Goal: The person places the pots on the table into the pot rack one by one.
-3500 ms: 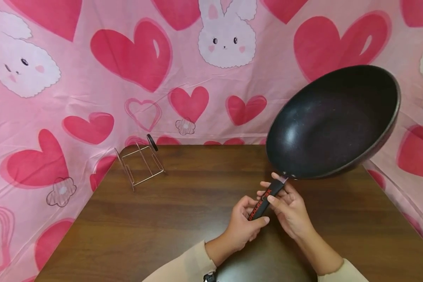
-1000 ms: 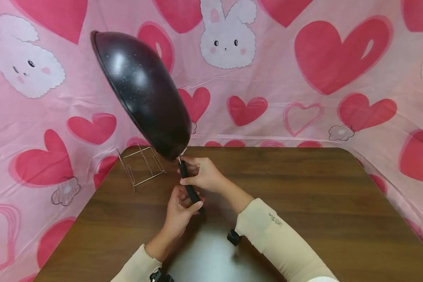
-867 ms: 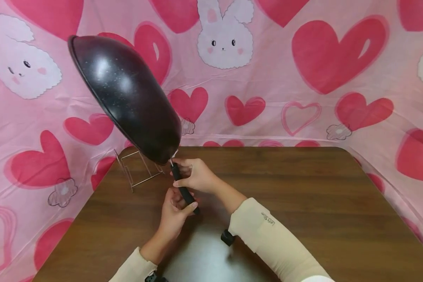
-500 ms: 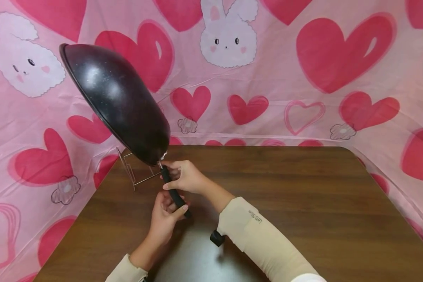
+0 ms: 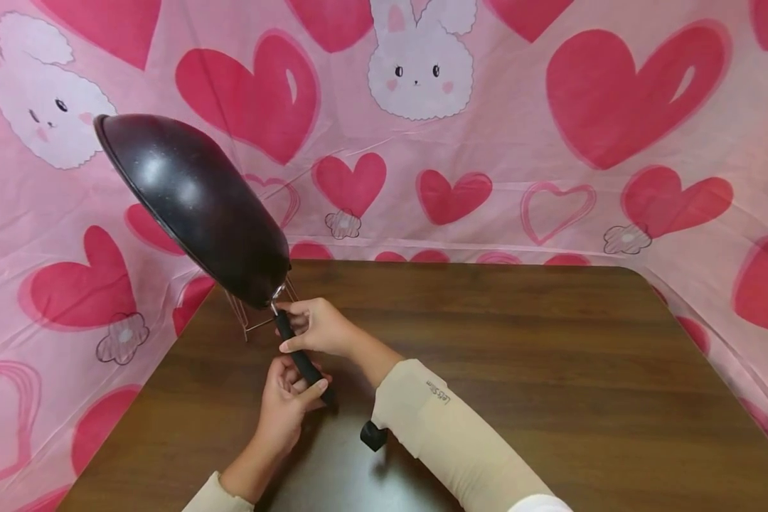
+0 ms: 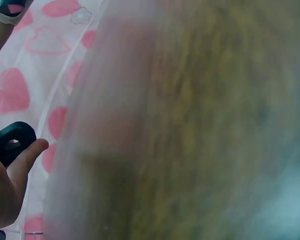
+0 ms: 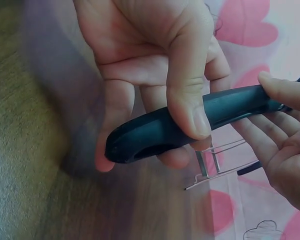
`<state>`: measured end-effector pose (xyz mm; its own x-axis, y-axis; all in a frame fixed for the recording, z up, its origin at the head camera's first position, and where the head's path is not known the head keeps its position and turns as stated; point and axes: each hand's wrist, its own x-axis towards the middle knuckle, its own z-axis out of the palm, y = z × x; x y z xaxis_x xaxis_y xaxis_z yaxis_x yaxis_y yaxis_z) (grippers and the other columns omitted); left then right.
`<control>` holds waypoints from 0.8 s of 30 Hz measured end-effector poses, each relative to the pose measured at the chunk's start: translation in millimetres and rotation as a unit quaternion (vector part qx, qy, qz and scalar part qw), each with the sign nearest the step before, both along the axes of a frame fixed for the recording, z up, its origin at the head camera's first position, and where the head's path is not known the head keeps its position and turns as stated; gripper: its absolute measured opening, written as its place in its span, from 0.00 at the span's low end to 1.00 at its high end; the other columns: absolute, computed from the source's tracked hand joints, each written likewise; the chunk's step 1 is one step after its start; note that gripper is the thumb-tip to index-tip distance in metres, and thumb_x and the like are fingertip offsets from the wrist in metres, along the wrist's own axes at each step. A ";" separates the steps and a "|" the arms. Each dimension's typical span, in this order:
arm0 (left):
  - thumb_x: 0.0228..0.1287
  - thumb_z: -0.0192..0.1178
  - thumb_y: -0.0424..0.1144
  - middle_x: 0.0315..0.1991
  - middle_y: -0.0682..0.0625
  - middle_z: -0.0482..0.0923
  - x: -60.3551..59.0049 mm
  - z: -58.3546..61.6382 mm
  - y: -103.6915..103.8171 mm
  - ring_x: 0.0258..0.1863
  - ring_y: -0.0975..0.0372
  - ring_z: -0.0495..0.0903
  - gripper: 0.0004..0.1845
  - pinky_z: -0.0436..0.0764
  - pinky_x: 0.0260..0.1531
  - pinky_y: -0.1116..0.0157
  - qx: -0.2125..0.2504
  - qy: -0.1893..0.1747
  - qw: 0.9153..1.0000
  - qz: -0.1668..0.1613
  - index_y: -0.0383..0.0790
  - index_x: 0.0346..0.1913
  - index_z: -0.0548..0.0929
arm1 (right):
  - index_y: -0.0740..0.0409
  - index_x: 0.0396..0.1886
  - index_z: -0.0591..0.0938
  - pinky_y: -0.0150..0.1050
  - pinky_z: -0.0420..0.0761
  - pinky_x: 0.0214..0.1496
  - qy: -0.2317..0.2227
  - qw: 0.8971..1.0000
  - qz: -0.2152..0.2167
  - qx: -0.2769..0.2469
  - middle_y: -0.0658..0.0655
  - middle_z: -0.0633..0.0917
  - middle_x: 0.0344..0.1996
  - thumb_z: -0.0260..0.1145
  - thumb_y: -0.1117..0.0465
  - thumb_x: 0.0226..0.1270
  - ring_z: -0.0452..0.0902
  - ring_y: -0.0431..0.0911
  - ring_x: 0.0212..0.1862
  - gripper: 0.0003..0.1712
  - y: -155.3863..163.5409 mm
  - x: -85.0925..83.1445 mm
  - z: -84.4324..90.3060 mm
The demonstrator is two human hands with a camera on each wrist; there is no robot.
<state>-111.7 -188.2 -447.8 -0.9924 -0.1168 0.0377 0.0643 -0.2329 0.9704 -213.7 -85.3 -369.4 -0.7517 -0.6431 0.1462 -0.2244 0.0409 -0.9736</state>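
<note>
A black wok (image 5: pixel 192 199) is held tilted in the air at the left, its rounded outside toward me and its inside hidden. My left hand (image 5: pixel 281 405) grips the end of its black handle (image 5: pixel 304 366), thumb along the top. Nearer the bowl, my right hand (image 5: pixel 323 327) pinches the same handle between thumb and fingers. The right wrist view has both hands on the handle, the left hand (image 7: pixel 150 70) by the end with the hole. Behind the wok, a metal wire rack (image 5: pixel 259 326) is mostly covered.
The brown wooden table (image 5: pixel 518 370) reaches to a pink heart-and-rabbit cloth (image 5: pixel 505 135) hung behind and at the sides. A small black device (image 5: pixel 373 436) sticks out from the right sleeve's cuff.
From the right side, both hands have brought the wok across to the left and turned it, so its outside now faces me. Lately it has sunk lower, covering more of the wire rack.
</note>
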 end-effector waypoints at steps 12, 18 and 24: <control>0.54 0.59 0.13 0.45 0.39 0.75 3.6 -4.4 6.3 0.38 0.58 0.86 0.31 0.85 0.31 0.57 0.018 -0.028 0.999 0.008 0.38 0.55 0.60 | 0.67 0.63 0.75 0.33 0.83 0.43 -0.017 1.000 -0.001 0.026 0.67 0.86 0.42 0.74 0.77 0.51 0.86 0.49 0.44 0.37 0.4 1.3 -5.6; 0.54 0.59 0.13 0.44 0.42 0.74 4.0 -4.8 5.6 0.38 0.56 0.86 0.31 0.85 0.31 0.56 0.023 -0.045 0.999 0.009 0.38 0.55 0.60 | 0.68 0.64 0.74 0.33 0.83 0.45 -0.038 0.999 0.004 0.025 0.67 0.86 0.42 0.73 0.78 0.51 0.85 0.50 0.46 0.37 -2.5 -1.2 -9.7; 0.54 0.61 0.14 0.44 0.40 0.75 2.8 -5.2 4.2 0.36 0.56 0.86 0.30 0.85 0.31 0.58 0.009 -0.054 0.998 0.012 0.35 0.55 0.60 | 0.69 0.63 0.75 0.33 0.83 0.44 -0.048 0.999 0.002 0.018 0.66 0.87 0.40 0.73 0.78 0.50 0.85 0.53 0.46 0.36 -4.3 -4.3 -15.0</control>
